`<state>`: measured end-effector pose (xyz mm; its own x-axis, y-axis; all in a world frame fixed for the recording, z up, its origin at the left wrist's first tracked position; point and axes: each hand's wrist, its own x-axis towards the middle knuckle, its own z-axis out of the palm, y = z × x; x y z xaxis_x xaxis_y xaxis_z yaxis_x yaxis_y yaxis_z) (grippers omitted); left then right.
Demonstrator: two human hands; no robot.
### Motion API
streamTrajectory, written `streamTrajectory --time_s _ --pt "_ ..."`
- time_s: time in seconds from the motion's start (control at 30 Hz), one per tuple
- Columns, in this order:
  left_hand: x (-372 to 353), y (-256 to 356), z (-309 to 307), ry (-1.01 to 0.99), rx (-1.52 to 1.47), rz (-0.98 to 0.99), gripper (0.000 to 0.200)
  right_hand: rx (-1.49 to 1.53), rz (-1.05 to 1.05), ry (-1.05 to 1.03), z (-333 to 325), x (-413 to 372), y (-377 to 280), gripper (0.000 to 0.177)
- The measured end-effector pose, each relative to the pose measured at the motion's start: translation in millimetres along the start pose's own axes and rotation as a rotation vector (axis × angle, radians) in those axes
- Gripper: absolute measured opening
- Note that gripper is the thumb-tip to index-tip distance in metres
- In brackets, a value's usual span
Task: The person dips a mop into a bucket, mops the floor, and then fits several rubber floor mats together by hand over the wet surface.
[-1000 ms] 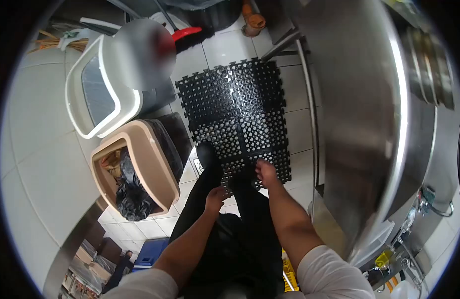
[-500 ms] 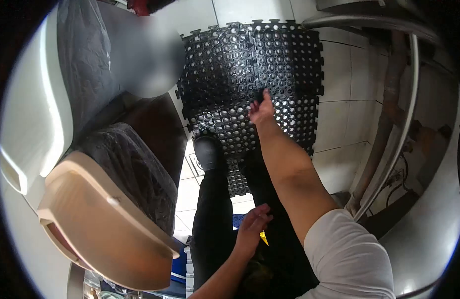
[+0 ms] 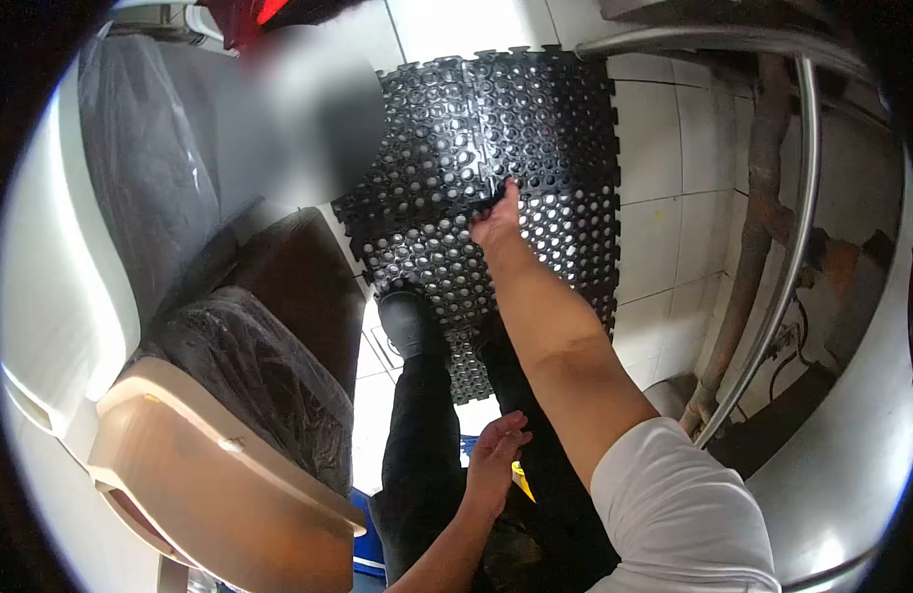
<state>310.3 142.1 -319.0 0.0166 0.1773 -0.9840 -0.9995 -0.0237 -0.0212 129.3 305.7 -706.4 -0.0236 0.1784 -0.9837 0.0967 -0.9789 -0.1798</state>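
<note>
A black perforated rubber mat (image 3: 550, 119) with interlocking edges lies on the tiled floor. My right hand (image 3: 496, 217), at the end of a bare arm with a white sleeve, reaches to the seam across the middle of the mat. Its fingers close on the mat's edge there, with the thumb pointing away from me. Closer to my body, my left hand (image 3: 496, 450) hangs over my dark trousers, fingers loosely bent and apart, holding nothing. My black shoe (image 3: 405, 318) rests at the mat's near left part.
Beige (image 3: 219, 474) and white (image 3: 51, 277) bins with dark plastic liners (image 3: 269, 366) stand at the left. A metal rail (image 3: 807, 188) and brown pipes (image 3: 758, 217) run along the right. A red item (image 3: 241, 22) shows at the top, beside a blurred round area.
The view has shifted slightly. The far section of the mat has moved left relative to the near part, along with my right hand. More of the red item shows at the top.
</note>
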Motion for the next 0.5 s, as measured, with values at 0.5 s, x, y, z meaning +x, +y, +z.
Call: streamTrajectory --time_s 0.5 --pt "4.0 7.4 10.1 0.0 0.091 0.06 0.035 -0.062 0.134 -0.242 -8.1 -25.4 -14.2 0.079"
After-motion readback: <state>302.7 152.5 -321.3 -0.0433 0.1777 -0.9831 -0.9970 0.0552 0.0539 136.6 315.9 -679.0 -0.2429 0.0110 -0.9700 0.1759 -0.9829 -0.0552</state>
